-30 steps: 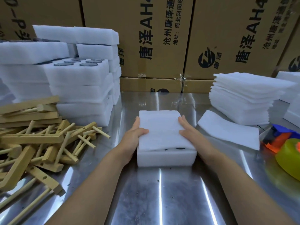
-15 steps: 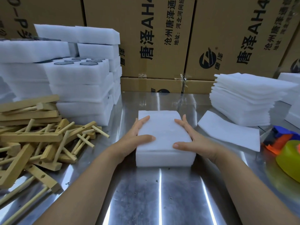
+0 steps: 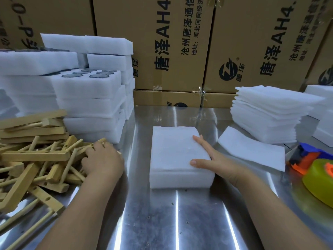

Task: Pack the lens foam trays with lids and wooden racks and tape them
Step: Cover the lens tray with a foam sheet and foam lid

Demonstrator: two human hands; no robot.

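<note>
Wooden racks (image 3: 34, 156) lie heaped at the left edge of the bench (image 3: 162, 222), touching the left grip (image 3: 102, 160), whose closure is hidden; the right grip (image 3: 214, 159) lies spread flat on the lidded tray (image 3: 173, 154).

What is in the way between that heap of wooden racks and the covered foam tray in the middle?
Nothing visible. Only a bare strip of steel table separates the wooden racks from the foam tray. The left hand is at the heap's edge; the right hand lies flat on the right side of the lid.
</note>
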